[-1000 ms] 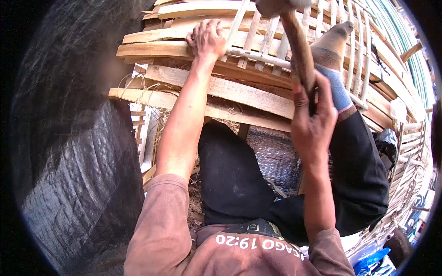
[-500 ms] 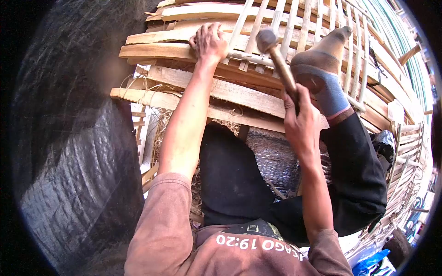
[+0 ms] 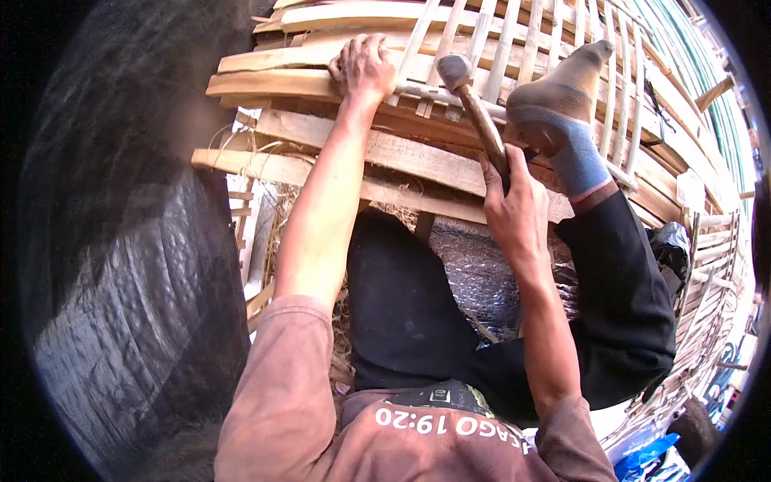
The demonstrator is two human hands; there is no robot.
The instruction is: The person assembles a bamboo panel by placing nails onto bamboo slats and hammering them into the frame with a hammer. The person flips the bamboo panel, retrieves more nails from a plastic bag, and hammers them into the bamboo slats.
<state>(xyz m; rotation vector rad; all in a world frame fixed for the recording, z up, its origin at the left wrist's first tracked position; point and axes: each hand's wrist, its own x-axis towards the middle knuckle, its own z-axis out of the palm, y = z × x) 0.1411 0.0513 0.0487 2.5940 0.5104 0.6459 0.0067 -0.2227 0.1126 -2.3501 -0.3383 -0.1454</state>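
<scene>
In my right hand is a hammer, gripped by its wooden handle. Its rounded metal head is raised over the near bar of a lattice of pale bamboo strips. My left hand sits at the left end of that lattice, over the wooden planks. Its fingers are curled downward, and whatever lies beneath them is hidden. My socked foot rests on the lattice, right of the hammer.
Dark plastic sheeting hangs along the left side. Loose planks with gaps and dry straw lie nearer my knees. Silvery foil-like material shows below them. At the right are a black plastic bag and more slats.
The hammer and my right hand have shifted slightly left, with the hammer's head a little lower. My left hand holds nearly the same place, and the lattice looks unmoved.
</scene>
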